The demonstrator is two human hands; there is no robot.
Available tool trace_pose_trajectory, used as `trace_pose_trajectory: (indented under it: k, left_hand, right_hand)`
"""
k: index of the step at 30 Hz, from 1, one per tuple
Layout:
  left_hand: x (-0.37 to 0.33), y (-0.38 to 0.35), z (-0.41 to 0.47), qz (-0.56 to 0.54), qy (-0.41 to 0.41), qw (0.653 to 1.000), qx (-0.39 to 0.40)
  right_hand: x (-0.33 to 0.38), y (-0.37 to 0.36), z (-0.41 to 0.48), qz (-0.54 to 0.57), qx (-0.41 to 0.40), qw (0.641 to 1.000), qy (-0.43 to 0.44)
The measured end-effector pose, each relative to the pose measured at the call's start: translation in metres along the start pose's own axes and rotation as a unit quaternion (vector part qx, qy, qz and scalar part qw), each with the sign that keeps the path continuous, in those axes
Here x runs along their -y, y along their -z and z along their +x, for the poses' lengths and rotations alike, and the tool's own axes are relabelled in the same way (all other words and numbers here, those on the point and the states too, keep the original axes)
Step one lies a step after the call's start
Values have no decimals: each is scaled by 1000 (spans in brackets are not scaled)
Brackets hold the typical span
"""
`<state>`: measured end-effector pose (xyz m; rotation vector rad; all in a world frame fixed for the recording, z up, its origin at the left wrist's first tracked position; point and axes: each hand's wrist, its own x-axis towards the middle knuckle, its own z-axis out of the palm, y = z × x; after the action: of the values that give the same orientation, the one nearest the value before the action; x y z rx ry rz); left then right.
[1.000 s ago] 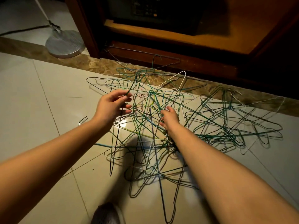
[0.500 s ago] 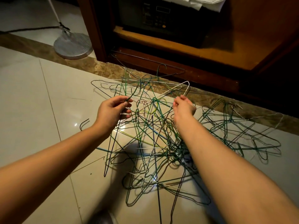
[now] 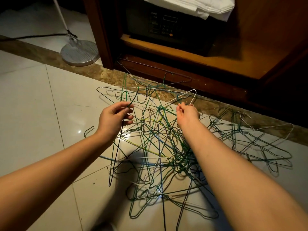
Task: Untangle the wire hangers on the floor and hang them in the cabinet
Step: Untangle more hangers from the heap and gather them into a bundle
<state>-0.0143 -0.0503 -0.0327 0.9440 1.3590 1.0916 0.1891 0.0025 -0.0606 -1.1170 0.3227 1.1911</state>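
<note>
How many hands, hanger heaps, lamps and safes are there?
Hands: 2 (left hand, right hand)
Hanger heaps: 2 (big tangle, smaller heap)
Floor lamps: 1
Safes: 1
Total: 6

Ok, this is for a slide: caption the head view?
Left hand pinches a green hanger, right hand a white hanger, over the tangled pile before the cabinet.

the tangle of hangers (image 3: 155,147) lies on the floor (image 3: 33,105); a smaller heap (image 3: 250,139) lies just beside it at 3 o'clock; the cabinet (image 3: 183,77) stands at 12 o'clock, a safe (image 3: 166,25) inside it, folded cloth (image 3: 191,5) on the safe; a stand base (image 3: 80,52) sits at 10 o'clock; the left hand (image 3: 115,117) is over the tangle at 10 o'clock, the right hand (image 3: 188,114) at 1 o'clock
</note>
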Motion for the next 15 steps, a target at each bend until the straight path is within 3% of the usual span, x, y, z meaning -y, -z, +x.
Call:
trace_pose_trajectory:
  k: [11,15]
  left_hand:
    - [3,6,2,-3,-4,1000,-10]
    - [2,-2,0,-7,-8,1000,-4]
  right_hand:
    - [-5,-18,-10,-91,3,995,34]
    - [17,-8,-3,-74,-12,996,39]
